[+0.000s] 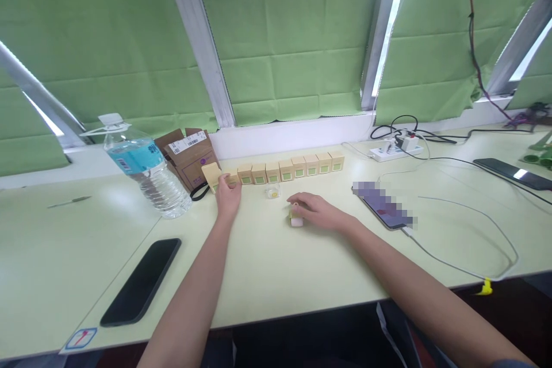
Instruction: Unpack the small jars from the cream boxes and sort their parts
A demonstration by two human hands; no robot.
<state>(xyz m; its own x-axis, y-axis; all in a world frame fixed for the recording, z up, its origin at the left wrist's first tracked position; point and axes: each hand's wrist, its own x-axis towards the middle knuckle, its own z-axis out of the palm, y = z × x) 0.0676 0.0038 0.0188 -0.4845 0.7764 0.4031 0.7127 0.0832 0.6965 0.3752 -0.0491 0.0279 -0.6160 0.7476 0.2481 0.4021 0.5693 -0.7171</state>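
A row of small tan cardboard boxes (272,172) with green labels stands at the back of the table. My left hand (227,198) is at the row's left end, its fingers closed around a small box (232,175) that they partly cover. Just left of those fingers, another small box (211,173) leans at a tilt. In front of the row sits a small clear container (273,191) with something yellow in it. My right hand (317,211) is nearer to me, fingers curled and closed over a small pink-and-green item (296,219) that rests on the table.
On the left are a large water bottle (146,172), an opened brown carton (194,158), a black phone (141,282) and a pen (69,202). To the right lie a charging phone (383,207), its white cable, a power strip (394,152) and another dark phone (513,172).
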